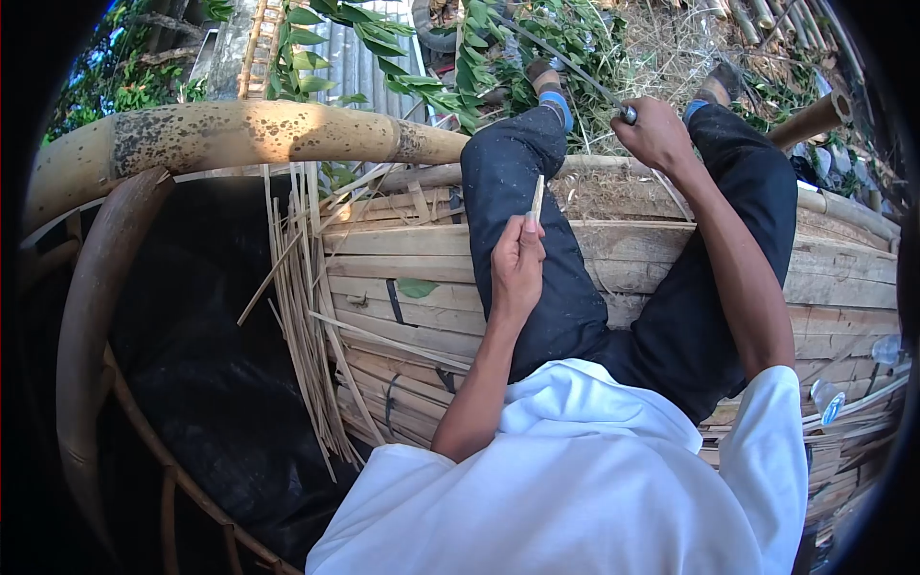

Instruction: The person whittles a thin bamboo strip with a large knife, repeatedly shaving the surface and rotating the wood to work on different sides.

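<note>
My left hand is closed around a thin bamboo strip, whose pale tip stands up past my thumb above my thigh. Farther forward, near my knee, my right hand grips a long-bladed knife. Its narrow blade points forward and to the left, apart from the strip. Most of the handle is hidden inside my fist. On the slatted bamboo seat to my left lies a bundle of split bamboo strips.
A thick bamboo pole crosses in front on the left, with a curved upright beneath it. Black sheeting spreads on the left. A clear plastic cup lies at the right. Leafy branches hang ahead.
</note>
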Demonstrator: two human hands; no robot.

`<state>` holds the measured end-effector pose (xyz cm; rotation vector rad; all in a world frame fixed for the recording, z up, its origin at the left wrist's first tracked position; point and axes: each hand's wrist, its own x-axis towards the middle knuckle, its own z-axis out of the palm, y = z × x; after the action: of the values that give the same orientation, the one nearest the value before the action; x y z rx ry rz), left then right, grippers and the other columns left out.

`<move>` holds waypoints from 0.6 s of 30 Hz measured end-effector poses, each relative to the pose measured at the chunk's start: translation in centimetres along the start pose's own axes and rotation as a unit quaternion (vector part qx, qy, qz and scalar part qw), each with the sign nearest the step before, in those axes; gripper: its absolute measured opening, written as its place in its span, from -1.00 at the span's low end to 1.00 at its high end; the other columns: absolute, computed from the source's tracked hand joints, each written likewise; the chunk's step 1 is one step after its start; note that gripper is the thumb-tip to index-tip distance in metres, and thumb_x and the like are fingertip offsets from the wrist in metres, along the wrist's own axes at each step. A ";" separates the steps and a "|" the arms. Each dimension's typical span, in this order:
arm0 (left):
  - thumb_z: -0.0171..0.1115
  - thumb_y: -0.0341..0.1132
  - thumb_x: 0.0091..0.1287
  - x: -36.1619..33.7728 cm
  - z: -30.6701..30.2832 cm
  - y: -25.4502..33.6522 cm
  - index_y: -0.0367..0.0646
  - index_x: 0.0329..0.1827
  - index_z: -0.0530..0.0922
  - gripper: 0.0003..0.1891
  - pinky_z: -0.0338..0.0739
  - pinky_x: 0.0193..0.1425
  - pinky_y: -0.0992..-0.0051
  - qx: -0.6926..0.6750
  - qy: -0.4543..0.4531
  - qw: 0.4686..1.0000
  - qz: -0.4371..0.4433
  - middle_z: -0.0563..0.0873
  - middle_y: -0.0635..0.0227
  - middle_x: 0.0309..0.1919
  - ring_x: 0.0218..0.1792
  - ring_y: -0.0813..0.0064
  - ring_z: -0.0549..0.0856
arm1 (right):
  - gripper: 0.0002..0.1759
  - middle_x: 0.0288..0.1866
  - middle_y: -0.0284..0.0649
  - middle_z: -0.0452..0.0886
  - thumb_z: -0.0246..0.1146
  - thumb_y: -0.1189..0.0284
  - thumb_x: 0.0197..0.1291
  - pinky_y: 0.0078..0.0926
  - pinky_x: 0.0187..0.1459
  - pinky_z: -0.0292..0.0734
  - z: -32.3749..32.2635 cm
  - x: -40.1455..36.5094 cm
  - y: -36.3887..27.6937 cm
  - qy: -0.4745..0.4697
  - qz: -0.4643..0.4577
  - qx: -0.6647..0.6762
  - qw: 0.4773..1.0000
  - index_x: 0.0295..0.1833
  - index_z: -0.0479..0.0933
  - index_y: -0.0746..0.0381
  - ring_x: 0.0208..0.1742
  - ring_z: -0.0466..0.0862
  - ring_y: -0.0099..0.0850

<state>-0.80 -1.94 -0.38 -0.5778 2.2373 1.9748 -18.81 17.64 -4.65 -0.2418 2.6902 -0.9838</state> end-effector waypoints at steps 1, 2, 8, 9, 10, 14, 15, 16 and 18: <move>-0.08 -0.07 0.54 0.2 -0.1 0.7 -0.15 -0.30 0.41 -0.65 0.05 -0.63 0.71 -0.012 0.001 0.999 -0.030 0.28 0.63 -0.63 -0.65 0.85 0.20 | -0.72 -0.54 0.04 0.62 0.20 0.28 0.05 -0.10 -0.23 0.56 0.1 -0.9 0.1 0.018 -0.027 0.041 0.999 -0.26 0.64 0.25 -0.40 0.66 0.01; -0.08 -0.07 0.54 0.5 -0.2 0.7 -0.17 -0.26 0.43 -0.66 0.04 -0.65 0.71 -0.028 0.010 0.999 -0.039 0.28 0.63 -0.63 -0.65 0.85 0.21 | -0.72 -0.54 0.04 0.62 0.20 0.28 0.05 -0.10 -0.23 0.56 0.0 -1.8 0.0 0.015 -0.028 0.037 0.999 -0.26 0.64 0.25 -0.40 0.66 0.01; -0.07 -0.11 0.54 0.6 0.1 1.6 -0.21 -0.17 0.48 -0.67 0.10 -0.60 0.70 -0.005 0.048 0.998 -0.039 0.31 0.60 -0.61 -0.63 0.83 0.23 | -0.80 -0.57 -0.02 0.60 0.25 0.27 -0.02 -0.07 -0.29 0.54 1.8 -5.5 -2.3 -0.069 -0.197 -0.008 0.978 -0.36 0.62 0.16 -0.41 0.64 0.01; -0.07 -0.12 0.54 0.6 0.2 1.4 -0.22 -0.19 0.49 -0.67 0.13 -0.56 0.67 0.010 0.049 0.998 -0.028 0.31 0.59 -0.61 -0.60 0.80 0.24 | -0.83 -0.59 -0.03 0.58 0.26 0.30 -0.07 -0.07 -0.33 0.52 2.2 -5.9 -2.6 -0.073 -0.210 -0.024 0.975 -0.41 0.57 0.17 -0.45 0.63 0.01; -0.07 -0.13 0.54 0.6 0.3 1.2 -0.23 -0.21 0.49 -0.67 0.16 -0.52 0.65 0.025 0.050 0.998 -0.016 0.31 0.59 -0.60 -0.58 0.77 0.25 | -0.85 -0.61 -0.04 0.55 0.26 0.33 -0.11 -0.07 -0.37 0.50 2.5 -6.2 -2.9 -0.077 -0.223 -0.041 0.971 -0.46 0.53 0.17 -0.48 0.61 0.02; -0.07 -0.11 0.54 0.6 0.1 0.0 -0.15 -0.25 0.44 -0.70 -0.02 -0.64 0.69 0.033 0.043 0.999 0.007 0.22 0.67 -0.66 -0.68 0.85 0.14 | -0.83 -0.60 -0.06 0.57 0.27 0.33 -0.21 -0.06 -0.34 0.51 3.1 -6.2 -4.0 -0.092 -0.203 -0.046 0.974 -0.44 0.55 0.15 -0.44 0.63 -0.01; -0.07 -0.11 0.54 0.7 0.1 -0.1 -0.15 -0.25 0.44 -0.70 -0.02 -0.64 0.69 0.034 0.042 0.999 0.008 0.22 0.67 -0.66 -0.68 0.85 0.14 | -0.83 -0.60 -0.06 0.57 0.27 0.33 -0.21 -0.06 -0.34 0.51 3.2 -6.1 -4.0 -0.090 -0.202 -0.045 0.974 -0.44 0.55 0.15 -0.44 0.63 -0.01; -0.07 -0.11 0.54 0.7 0.1 -0.2 -0.14 -0.27 0.43 -0.70 -0.03 -0.64 0.69 0.039 0.044 0.998 0.010 0.21 0.67 -0.67 -0.68 0.84 0.14 | -0.82 -0.59 -0.06 0.58 0.28 0.33 -0.23 -0.06 -0.33 0.52 3.5 -6.1 -4.0 -0.093 -0.195 -0.050 0.975 -0.43 0.55 0.15 -0.43 0.64 -0.02; -0.08 -0.11 0.54 0.7 0.1 -0.3 -0.12 -0.30 0.41 -0.69 -0.03 -0.64 0.69 0.042 0.044 0.998 0.010 0.20 0.67 -0.67 -0.68 0.84 0.13 | -0.81 -0.57 -0.06 0.59 0.28 0.33 -0.24 -0.06 -0.32 0.52 3.8 -6.1 -3.9 -0.096 -0.184 -0.056 0.977 -0.43 0.56 0.15 -0.42 0.65 -0.02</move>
<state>-1.32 -2.01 -0.93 -0.6482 2.3740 1.8884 -11.56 13.87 -3.77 -0.8391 2.5726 -0.8502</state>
